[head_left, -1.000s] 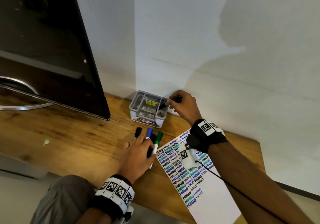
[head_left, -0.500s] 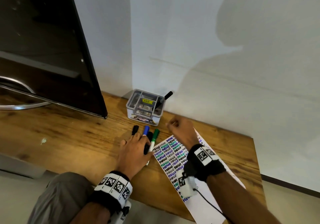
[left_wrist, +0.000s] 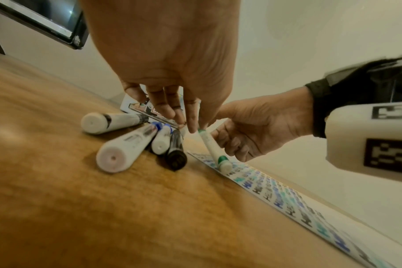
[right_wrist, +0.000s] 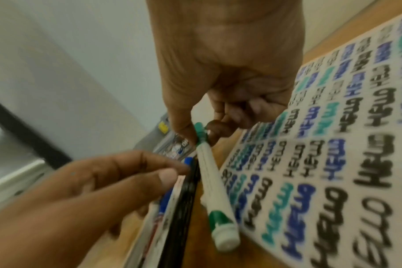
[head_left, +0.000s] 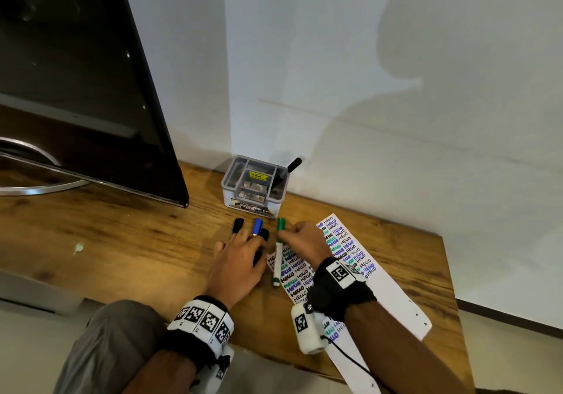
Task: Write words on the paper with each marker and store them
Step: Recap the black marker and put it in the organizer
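My right hand pinches the green marker near its cap between thumb and forefinger; the pinch is plain in the right wrist view, on the green marker. The marker's tail lies on the edge of the paper, which is covered in "HELLO" words. My left hand rests flat, fingers straight, on the row of markers: a black-capped one, a blue one and an all-black one. One black marker stands tilted in the grey organiser box.
A dark TV screen on a metal stand fills the left. The white wall runs behind the box. The wooden table ends at its right edge past the paper and at its front edge by my knee.
My right hand left the black marker in the box, drew back over the paper and moved left to take the green marker by its cap. My left hand stayed on the markers.
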`<state>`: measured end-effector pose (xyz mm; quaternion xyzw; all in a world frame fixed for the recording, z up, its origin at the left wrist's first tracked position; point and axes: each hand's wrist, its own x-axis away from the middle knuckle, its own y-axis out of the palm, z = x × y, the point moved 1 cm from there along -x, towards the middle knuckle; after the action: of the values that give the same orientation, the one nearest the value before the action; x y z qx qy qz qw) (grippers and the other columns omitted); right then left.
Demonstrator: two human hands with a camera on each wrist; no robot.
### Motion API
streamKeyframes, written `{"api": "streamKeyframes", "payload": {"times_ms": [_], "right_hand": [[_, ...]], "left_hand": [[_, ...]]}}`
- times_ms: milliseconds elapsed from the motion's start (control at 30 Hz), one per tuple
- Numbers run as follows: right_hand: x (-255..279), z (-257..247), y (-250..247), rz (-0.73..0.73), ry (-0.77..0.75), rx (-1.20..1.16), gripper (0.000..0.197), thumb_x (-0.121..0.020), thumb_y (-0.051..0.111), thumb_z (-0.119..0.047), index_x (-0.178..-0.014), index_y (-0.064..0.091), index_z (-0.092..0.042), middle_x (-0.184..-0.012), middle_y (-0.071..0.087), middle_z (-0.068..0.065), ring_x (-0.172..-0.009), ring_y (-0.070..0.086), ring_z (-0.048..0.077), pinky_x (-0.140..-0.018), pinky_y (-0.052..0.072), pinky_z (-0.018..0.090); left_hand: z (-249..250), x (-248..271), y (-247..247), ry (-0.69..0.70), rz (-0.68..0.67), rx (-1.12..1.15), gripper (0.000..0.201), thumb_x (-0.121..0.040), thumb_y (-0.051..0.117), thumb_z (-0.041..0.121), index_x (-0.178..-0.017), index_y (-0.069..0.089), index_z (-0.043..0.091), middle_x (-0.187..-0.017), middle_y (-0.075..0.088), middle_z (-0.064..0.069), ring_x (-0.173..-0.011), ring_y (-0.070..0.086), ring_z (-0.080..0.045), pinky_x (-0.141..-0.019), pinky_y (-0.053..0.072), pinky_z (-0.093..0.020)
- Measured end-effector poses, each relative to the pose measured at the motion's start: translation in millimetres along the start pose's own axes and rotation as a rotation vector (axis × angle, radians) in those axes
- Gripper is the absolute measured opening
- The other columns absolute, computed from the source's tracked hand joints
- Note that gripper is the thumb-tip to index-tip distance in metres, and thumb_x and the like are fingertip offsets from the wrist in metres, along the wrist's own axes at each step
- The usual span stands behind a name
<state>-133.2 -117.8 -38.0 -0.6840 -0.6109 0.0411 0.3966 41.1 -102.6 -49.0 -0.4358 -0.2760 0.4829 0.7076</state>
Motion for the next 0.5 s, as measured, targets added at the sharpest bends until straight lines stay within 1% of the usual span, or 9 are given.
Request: {"api": "streamKeyframes", "payload": {"times_ms": [33, 100, 200, 233, 300, 333, 433, 467, 500], "right_hand": [[3, 2, -6, 0.01, -0.006, -0.101, 0.027, -0.087, 0.069, -0.037, -0.081, 0.071, -0.01, -0.074, 0.066, 0.001, -0.072, 0.062, 0.016, -0.069, 0.047, 0.032], [17, 6, -19, 0.012, -0.04, -0.349, 0.018, -0.091, 0.069, -0.026, -0.083, 0.069, -0.01, -0.078, 0.07, 0.003, -0.077, 0.066, 0.018, -0.072, 0.049, 0.03], [49, 15, -40, -0.075, -0.061, -0.697, 0.012, -0.096, 0.062, -0.01, -0.085, 0.058, -0.009, -0.094, 0.076, 0.022, -0.086, 0.074, 0.034, -0.075, 0.059, 0.036], [62, 19, -45, -0.114, -0.07, -0.736, 0.012, -0.097, 0.061, -0.008, -0.087, 0.056, -0.009, -0.096, 0.076, 0.026, -0.086, 0.074, 0.037, -0.075, 0.06, 0.038], [82, 31, -51, -0.142, -0.104, -0.679, 0.011, -0.096, 0.066, -0.007, -0.092, 0.055, -0.007, -0.095, 0.075, 0.026, -0.081, 0.074, 0.035, -0.074, 0.061, 0.04], [91, 39, -53, -0.131, -0.129, -0.597, 0.015, -0.093, 0.07, -0.009, -0.094, 0.056, -0.007, -0.097, 0.075, 0.023, -0.08, 0.074, 0.032, -0.073, 0.061, 0.039], [115, 63, -55, -0.104, -0.232, -0.339, 0.024, -0.087, 0.08, -0.018, -0.099, 0.059, -0.016, -0.102, 0.072, 0.011, -0.072, 0.072, 0.019, -0.062, 0.057, 0.03], [124, 69, -54, -0.096, -0.27, -0.257, 0.023, -0.087, 0.08, -0.021, -0.101, 0.062, -0.02, -0.102, 0.07, 0.006, -0.074, 0.07, 0.015, -0.062, 0.055, 0.028], [132, 74, -52, -0.076, -0.31, -0.173, 0.021, -0.088, 0.079, -0.025, -0.103, 0.064, -0.023, -0.104, 0.068, 0.001, -0.08, 0.067, 0.012, -0.068, 0.054, 0.027]], "left_hand": [[1, -1, -2, 0.003, 0.02, 0.023, 0.02, -0.096, 0.055, 0.039, -0.114, 0.061, 0.033, -0.116, 0.053, 0.009, -0.108, 0.054, -0.012, -0.084, 0.03, -0.037], [2, -3, -6, 0.0, 0.052, 0.095, 0.016, -0.097, 0.056, 0.036, -0.111, 0.06, 0.033, -0.109, 0.053, 0.014, -0.103, 0.055, -0.009, -0.085, 0.033, -0.037], [5, -2, -9, 0.024, 0.042, 0.259, 0.011, -0.097, 0.057, 0.032, -0.108, 0.061, 0.032, -0.101, 0.056, 0.018, -0.093, 0.056, -0.003, -0.085, 0.043, -0.038], [8, 0, -10, 0.03, 0.013, 0.336, 0.011, -0.098, 0.057, 0.03, -0.108, 0.061, 0.031, -0.1, 0.059, 0.017, -0.091, 0.057, -0.001, -0.082, 0.046, -0.033], [18, 7, -16, 0.026, -0.068, 0.497, 0.011, -0.1, 0.057, 0.025, -0.109, 0.062, 0.026, -0.098, 0.066, 0.014, -0.088, 0.062, 0.001, -0.076, 0.047, -0.019], [25, 11, -18, 0.028, -0.116, 0.583, 0.011, -0.1, 0.057, 0.022, -0.109, 0.063, 0.025, -0.098, 0.069, 0.011, -0.088, 0.064, 0.001, -0.074, 0.048, -0.016], [48, 25, -23, 0.035, -0.234, 0.747, 0.012, -0.102, 0.054, 0.021, -0.109, 0.064, 0.022, -0.099, 0.072, 0.003, -0.09, 0.07, -0.004, -0.073, 0.055, -0.022], [58, 32, -24, 0.044, -0.274, 0.78, 0.013, -0.102, 0.053, 0.021, -0.11, 0.064, 0.02, -0.102, 0.071, 0.002, -0.091, 0.07, -0.006, -0.072, 0.057, -0.024], [66, 37, -24, 0.059, -0.301, 0.785, 0.014, -0.103, 0.053, 0.021, -0.11, 0.064, 0.019, -0.105, 0.07, 0.002, -0.092, 0.07, -0.008, -0.071, 0.058, -0.026]]}}
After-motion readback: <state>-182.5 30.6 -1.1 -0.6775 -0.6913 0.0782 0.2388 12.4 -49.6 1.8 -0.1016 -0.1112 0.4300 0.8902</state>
